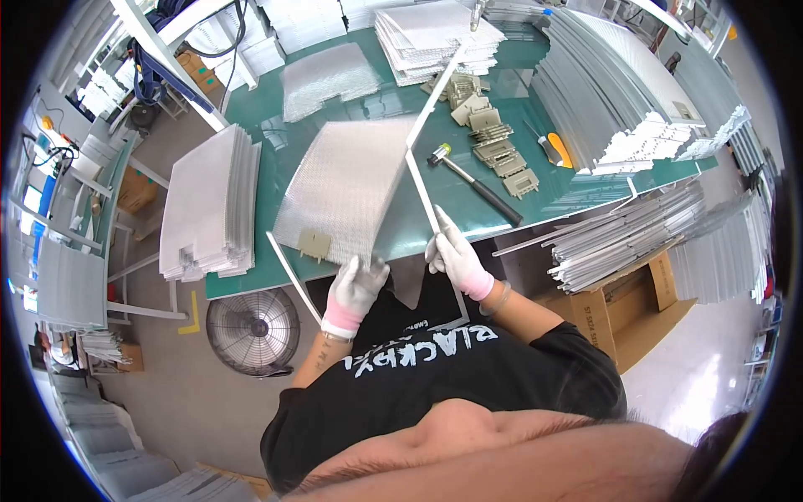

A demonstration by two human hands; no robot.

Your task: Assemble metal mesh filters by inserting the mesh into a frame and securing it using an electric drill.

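My left hand (355, 289), in a white glove with a pink cuff, grips the near edge of a silvery mesh panel (347, 188) lying on the green table (493, 92). My right hand (452, 251), gloved the same way, holds the near end of a bent white metal frame strip (421, 186) that runs along the panel's right side and angles away toward the far stack. A small grey clip (314, 244) sits on the panel's near left corner. Another white strip (291, 274) hangs off the table edge to the left of my left hand.
A hammer (473, 182) with a black handle lies right of the strip, beside several grey clips (493, 146) and an orange-handled tool (554, 151). Stacks of mesh sheets (209, 205) and metal strips (623, 84) surround the table. A floor fan (253, 330) and cardboard boxes (623, 297) stand below.
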